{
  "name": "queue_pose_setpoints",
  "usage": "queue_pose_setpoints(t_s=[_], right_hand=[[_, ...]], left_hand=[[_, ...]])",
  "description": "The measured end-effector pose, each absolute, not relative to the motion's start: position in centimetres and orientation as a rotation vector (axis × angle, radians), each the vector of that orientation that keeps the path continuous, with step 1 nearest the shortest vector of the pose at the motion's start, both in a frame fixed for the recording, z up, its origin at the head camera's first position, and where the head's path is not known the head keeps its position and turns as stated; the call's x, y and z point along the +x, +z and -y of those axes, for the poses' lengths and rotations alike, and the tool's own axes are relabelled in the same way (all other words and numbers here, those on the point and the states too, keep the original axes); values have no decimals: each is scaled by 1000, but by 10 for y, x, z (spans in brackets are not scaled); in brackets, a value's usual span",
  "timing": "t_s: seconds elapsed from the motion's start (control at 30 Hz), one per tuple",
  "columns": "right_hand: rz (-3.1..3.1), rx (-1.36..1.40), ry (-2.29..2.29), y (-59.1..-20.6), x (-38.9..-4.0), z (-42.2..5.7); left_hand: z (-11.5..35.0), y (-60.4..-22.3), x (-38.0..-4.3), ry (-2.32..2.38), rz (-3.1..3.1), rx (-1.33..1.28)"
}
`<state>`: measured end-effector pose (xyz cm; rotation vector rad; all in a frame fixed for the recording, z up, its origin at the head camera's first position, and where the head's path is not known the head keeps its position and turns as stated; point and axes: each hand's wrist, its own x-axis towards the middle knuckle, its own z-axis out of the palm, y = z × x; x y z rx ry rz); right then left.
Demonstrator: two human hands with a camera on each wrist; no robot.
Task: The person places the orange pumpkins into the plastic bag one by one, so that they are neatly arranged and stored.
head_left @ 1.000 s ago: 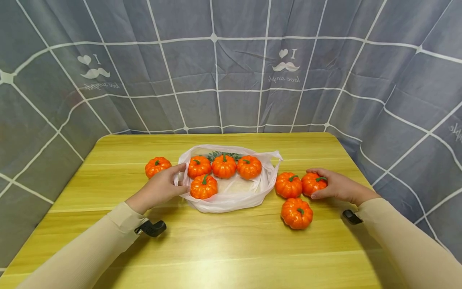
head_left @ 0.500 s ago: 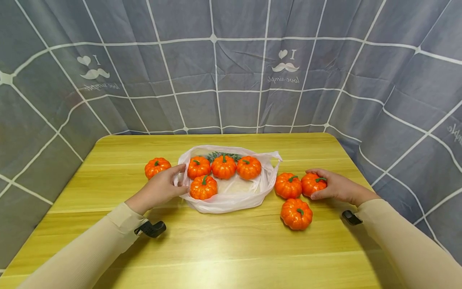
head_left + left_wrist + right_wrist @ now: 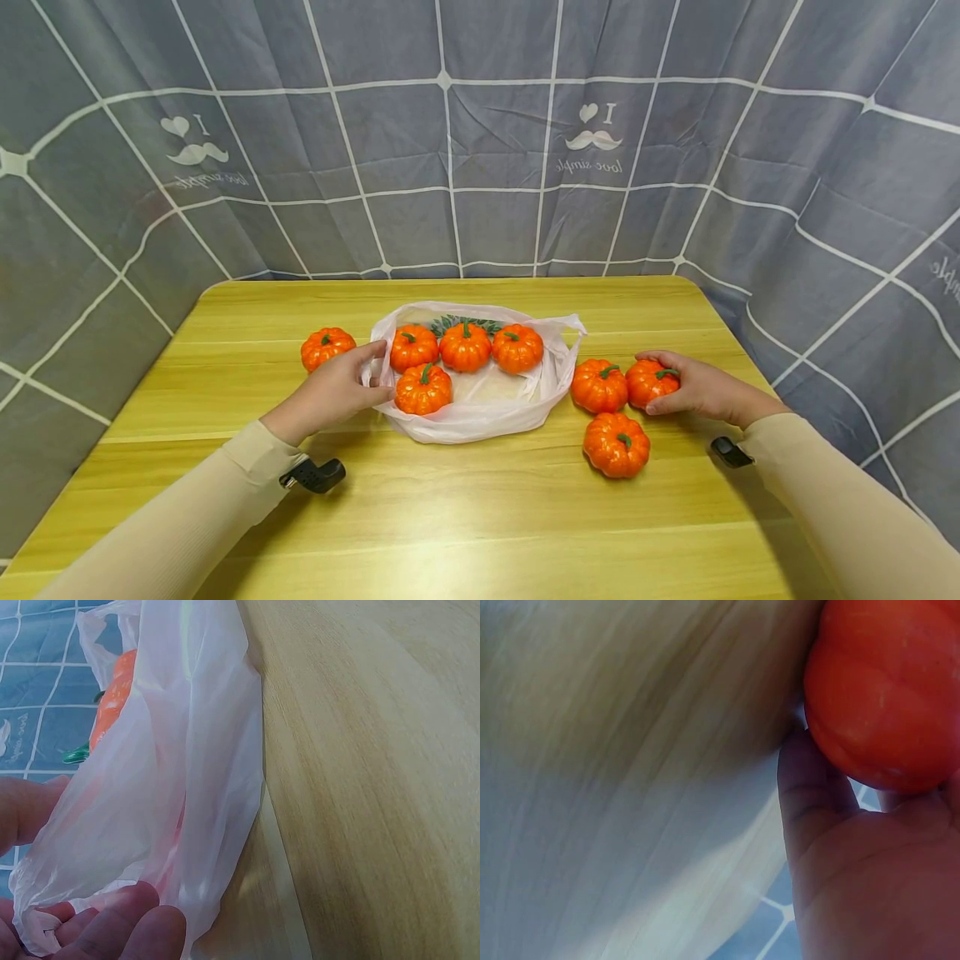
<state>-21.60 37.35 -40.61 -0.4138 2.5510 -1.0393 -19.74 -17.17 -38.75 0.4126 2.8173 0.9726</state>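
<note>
An open white plastic bag (image 3: 480, 427) lies mid-table with several small orange pumpkins (image 3: 423, 389) inside, their green stems showing. At the bag's left side, my left hand (image 3: 330, 396) holds its edge; the left wrist view shows fingers (image 3: 112, 930) curled at the thin plastic (image 3: 202, 750). My right hand (image 3: 708, 390) grips another pumpkin (image 3: 647, 383) from its right side, thumb nearer me and fingers behind. That pumpkin (image 3: 889, 697) fills the upper right of the right wrist view and sits on the table.
Beside the held pumpkin are a second pumpkin (image 3: 599, 385), close to the bag's right side, and a third (image 3: 617, 444) nearer me. One more pumpkin (image 3: 327, 347) lies left of the bag, behind my left hand. A grey checked curtain (image 3: 495, 142) surrounds the wooden table (image 3: 480, 517).
</note>
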Motion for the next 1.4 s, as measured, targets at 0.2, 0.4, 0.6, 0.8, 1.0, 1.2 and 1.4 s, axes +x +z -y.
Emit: queue_pose_setpoints(t_s=[0.2,0.4,0.6,0.8,1.0,1.2,1.4], right_hand=[[-2548,-408,-1034,-405,-215,-373],[-2552,-415,-1018,-405,-215,-372],[-2563,-427,-1002,-405,-215,-372],[-2607,-412,-992,-400,-213,-369],[-2720,-440,-974,-379,-215,-368],[-2811,-482,-959,-348,-218,-354],[-2804,-524,-991,-322,-218,-323]], left_hand=[[172,-386,-197,996,-2803,415],[173,-387,-197,977,-2810,410],[174,-387,-197,994,-2786,403],[173,-386,-198,1008,-2774,400],[172,-384,-198,1001,-2788,394],[172,-384,-198,993,-2791,390],[172,-383,-198,991,-2795,411]])
